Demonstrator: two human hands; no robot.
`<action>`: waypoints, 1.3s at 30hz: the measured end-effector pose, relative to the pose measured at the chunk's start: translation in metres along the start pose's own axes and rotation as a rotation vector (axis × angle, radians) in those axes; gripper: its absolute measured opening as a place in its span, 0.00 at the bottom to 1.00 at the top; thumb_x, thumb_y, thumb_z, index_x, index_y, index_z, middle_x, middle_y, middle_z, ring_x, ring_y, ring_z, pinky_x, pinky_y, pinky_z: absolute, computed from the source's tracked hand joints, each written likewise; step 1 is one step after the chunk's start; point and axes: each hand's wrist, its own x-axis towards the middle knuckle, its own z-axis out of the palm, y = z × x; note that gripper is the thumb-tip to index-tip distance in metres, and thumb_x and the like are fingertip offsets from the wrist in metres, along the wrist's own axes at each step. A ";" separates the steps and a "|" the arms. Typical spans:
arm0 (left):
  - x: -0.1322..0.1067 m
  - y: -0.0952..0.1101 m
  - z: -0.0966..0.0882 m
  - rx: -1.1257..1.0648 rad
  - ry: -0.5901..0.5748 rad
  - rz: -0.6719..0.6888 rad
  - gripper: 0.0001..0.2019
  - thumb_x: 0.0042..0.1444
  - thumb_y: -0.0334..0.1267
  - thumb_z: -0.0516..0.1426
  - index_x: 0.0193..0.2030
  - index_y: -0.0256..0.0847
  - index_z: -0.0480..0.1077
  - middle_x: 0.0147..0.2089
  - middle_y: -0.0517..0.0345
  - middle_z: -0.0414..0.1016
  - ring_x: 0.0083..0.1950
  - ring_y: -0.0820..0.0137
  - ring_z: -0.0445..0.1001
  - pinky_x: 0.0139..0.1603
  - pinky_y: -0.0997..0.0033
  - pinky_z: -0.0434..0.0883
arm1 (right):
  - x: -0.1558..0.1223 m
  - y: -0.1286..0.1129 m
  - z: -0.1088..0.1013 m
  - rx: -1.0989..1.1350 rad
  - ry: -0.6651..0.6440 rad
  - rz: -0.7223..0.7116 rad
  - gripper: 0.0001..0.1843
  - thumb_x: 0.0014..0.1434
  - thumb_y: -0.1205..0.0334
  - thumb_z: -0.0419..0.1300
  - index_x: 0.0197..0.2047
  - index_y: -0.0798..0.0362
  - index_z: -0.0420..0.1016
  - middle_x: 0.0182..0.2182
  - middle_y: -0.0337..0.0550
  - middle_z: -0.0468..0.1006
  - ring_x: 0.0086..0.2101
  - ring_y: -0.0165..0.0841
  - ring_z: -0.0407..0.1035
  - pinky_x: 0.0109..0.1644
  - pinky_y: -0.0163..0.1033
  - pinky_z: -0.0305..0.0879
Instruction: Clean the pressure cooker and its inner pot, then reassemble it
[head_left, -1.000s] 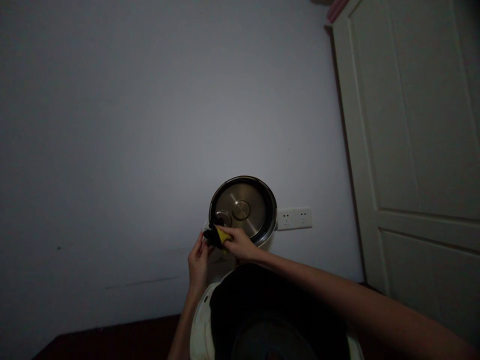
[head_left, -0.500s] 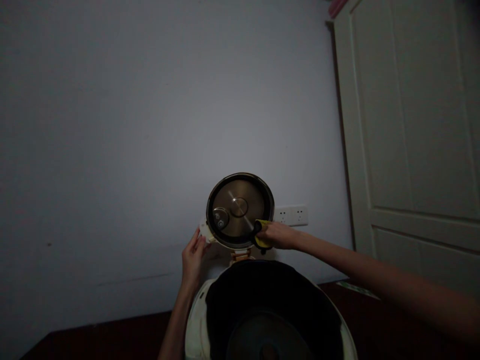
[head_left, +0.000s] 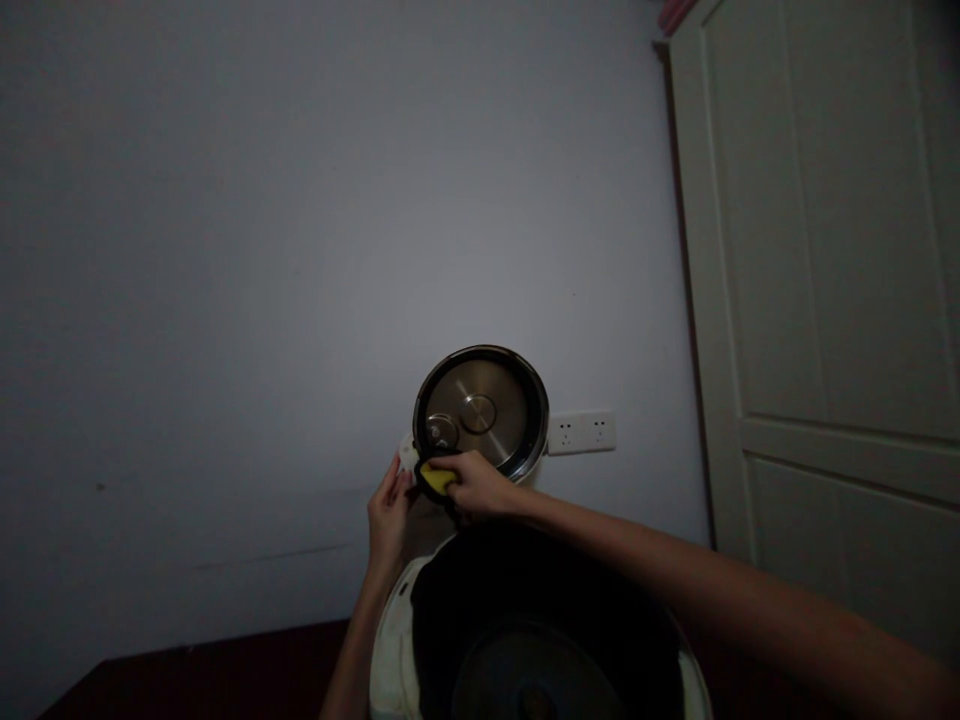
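Yellow shows first in your head camera: a sponge [head_left: 437, 478], yellow with a dark side, is pinched in your right hand [head_left: 476, 485], fingers curled tight around it. You press it against the lower left edge of the raised lid [head_left: 484, 405], just below the small round cap [head_left: 441, 431] on the lid's steel inner face. The lid stands upright, its shiny face turned towards you, with a dark ring round it.

Your left hand [head_left: 390, 512] reaches up just beside the right one, fingertips touching the white tab [head_left: 407, 455] at the lid's left edge. The fingers look fairly straight, but in this dim light you cannot tell whether they grip the tab or only steady it.

Below both hands sits the white cooker [head_left: 390, 640], its dark inner pot [head_left: 540, 610] open beneath your right forearm. It stands on a dark table [head_left: 210, 680]. Behind the lid, on the pale wall [head_left: 300, 250], is a white socket strip [head_left: 583, 432]; a cream panelled door [head_left: 825, 300] fills the right side.
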 end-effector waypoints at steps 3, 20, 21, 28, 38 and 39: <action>0.001 -0.001 -0.001 -0.002 0.014 0.014 0.24 0.52 0.38 0.60 0.57 0.37 0.68 0.58 0.46 0.71 0.58 0.60 0.69 0.57 0.60 0.67 | 0.020 -0.006 0.000 0.227 0.178 0.022 0.32 0.48 0.72 0.54 0.59 0.61 0.65 0.51 0.52 0.74 0.48 0.39 0.70 0.50 0.39 0.65; 0.001 -0.005 -0.001 -0.057 0.046 -0.019 0.25 0.49 0.37 0.61 0.56 0.37 0.69 0.54 0.46 0.74 0.52 0.60 0.74 0.50 0.58 0.73 | 0.040 0.004 0.004 0.499 0.292 0.003 0.38 0.45 0.73 0.53 0.63 0.61 0.60 0.55 0.50 0.71 0.50 0.37 0.69 0.54 0.41 0.64; 0.002 -0.006 -0.002 -0.037 0.047 -0.021 0.26 0.49 0.36 0.62 0.57 0.37 0.68 0.52 0.47 0.75 0.51 0.61 0.75 0.50 0.58 0.72 | 0.031 0.008 0.006 0.449 0.201 -0.012 0.38 0.45 0.74 0.53 0.62 0.60 0.61 0.54 0.49 0.72 0.49 0.37 0.69 0.53 0.41 0.65; 0.003 -0.003 -0.002 -0.036 0.001 -0.025 0.24 0.53 0.39 0.59 0.58 0.38 0.67 0.58 0.47 0.70 0.53 0.61 0.73 0.50 0.61 0.72 | -0.026 0.048 -0.025 -0.067 -0.301 -0.060 0.35 0.44 0.78 0.53 0.59 0.59 0.67 0.49 0.52 0.76 0.46 0.38 0.72 0.47 0.36 0.64; -0.003 0.009 0.005 -0.075 0.034 -0.078 0.22 0.55 0.35 0.58 0.58 0.37 0.67 0.59 0.46 0.69 0.55 0.60 0.72 0.53 0.57 0.71 | -0.045 0.091 -0.111 -0.826 -0.429 -0.102 0.11 0.53 0.71 0.58 0.38 0.55 0.78 0.32 0.46 0.80 0.33 0.35 0.73 0.34 0.34 0.61; -0.003 0.008 0.005 -0.078 0.034 -0.077 0.22 0.55 0.35 0.58 0.58 0.36 0.67 0.59 0.46 0.69 0.55 0.60 0.72 0.53 0.57 0.71 | -0.040 0.093 -0.120 -0.851 -0.417 -0.105 0.09 0.53 0.72 0.58 0.35 0.56 0.79 0.31 0.47 0.80 0.32 0.35 0.73 0.36 0.35 0.62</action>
